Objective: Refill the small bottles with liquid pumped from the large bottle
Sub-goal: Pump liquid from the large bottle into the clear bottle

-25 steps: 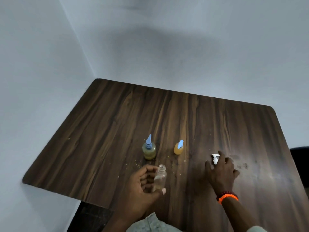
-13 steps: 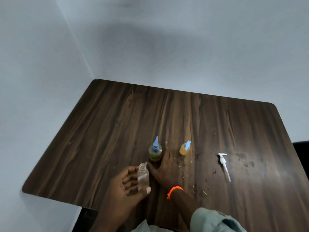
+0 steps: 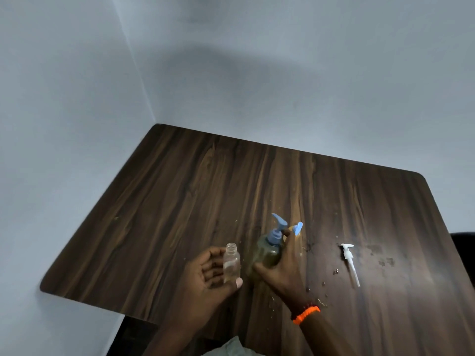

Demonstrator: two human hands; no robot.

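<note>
My left hand [image 3: 205,276] holds a small clear bottle [image 3: 231,263] upright near the table's front edge; its neck is uncapped and it looks nearly empty. Just to its right, my right hand [image 3: 284,263] grips the large bottle [image 3: 267,250], which holds greenish liquid and has a blue pump head. The large bottle is tilted and appears lifted off the table. Behind my right hand, only the blue pump top of a small orange bottle [image 3: 298,228] shows. A loose white pump [image 3: 349,262] lies flat on the table to the right.
The dark wooden table [image 3: 180,191] fills a corner between two pale walls. Crumbs and wet spots [image 3: 380,255] dot the wood around and right of the white pump. A dark chair edge [image 3: 462,242] shows at the far right.
My right hand left the white pump, crossed to the left and closed on the large bottle, which now tilts toward me. My left hand has kept the small clear bottle.
</note>
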